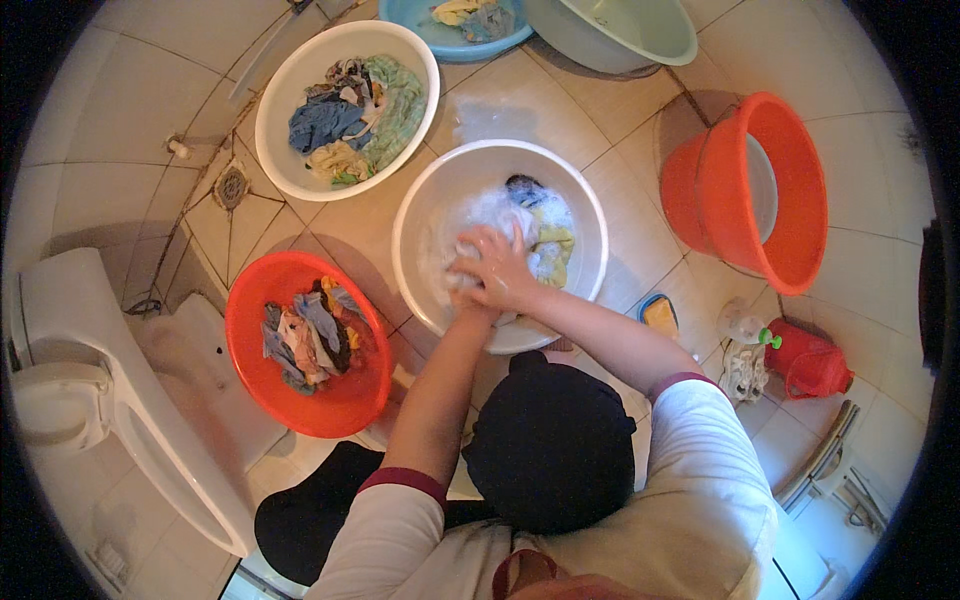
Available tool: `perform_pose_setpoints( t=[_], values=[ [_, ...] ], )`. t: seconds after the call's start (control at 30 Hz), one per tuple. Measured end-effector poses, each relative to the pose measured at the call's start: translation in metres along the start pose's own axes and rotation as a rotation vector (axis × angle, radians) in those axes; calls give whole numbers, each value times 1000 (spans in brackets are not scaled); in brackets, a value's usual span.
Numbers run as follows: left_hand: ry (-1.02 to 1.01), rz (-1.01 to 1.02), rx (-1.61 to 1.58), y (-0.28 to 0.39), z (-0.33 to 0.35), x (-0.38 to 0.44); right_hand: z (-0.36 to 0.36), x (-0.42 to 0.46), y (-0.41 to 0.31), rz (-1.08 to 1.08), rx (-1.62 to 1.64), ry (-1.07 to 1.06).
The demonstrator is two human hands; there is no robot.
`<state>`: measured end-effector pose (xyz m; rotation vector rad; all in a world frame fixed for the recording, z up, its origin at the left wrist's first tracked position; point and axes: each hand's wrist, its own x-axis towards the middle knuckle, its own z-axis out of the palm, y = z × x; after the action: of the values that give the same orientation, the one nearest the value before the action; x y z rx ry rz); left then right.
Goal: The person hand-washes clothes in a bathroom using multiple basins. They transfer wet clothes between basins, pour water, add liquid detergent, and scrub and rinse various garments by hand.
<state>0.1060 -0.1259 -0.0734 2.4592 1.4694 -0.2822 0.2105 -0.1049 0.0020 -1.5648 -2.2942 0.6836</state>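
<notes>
A white plastic basin (420, 270) stands on the floor in front of me, with soapy suds (487, 206) and wet laundry inside. My right hand (499, 270), slightly blurred, lies with fingers spread over the suds and a whitish, foam-covered cloth. Beneath it is my left hand (471, 300), mostly hidden, so its fingers and any hold cannot be made out. To the right of the hands lies a yellow-green cloth (555, 251), partly under foam. A dark cloth (525, 190) sits near the basin's far side.
Around me stand a white basin (274, 142) and a red basin (240, 352), both holding clothes, a blue basin (465, 54), a pale green tub (600, 45) and a red-orange bucket (690, 187). Soap (661, 319) lies at right. A toilet (64, 405) is left.
</notes>
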Motion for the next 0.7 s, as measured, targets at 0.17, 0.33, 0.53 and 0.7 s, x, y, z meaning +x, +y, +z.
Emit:
perform_pose_setpoints(
  t=[0.17, 0.33, 0.53, 0.7],
  values=[
    [-182, -197, -83, 9, -4, 0, 36, 22, 41, 125, -14, 75],
    [-70, -98, -79, 4, -27, -15, 19, 88, 85, 336, 20, -159],
    [-531, -448, -1855, -23, -36, -39, -28, 75, 37, 152, 306, 466],
    [-170, -415, -2759, -21, -120, -8, -115, 35, -24, -44, 750, 489]
  ],
)
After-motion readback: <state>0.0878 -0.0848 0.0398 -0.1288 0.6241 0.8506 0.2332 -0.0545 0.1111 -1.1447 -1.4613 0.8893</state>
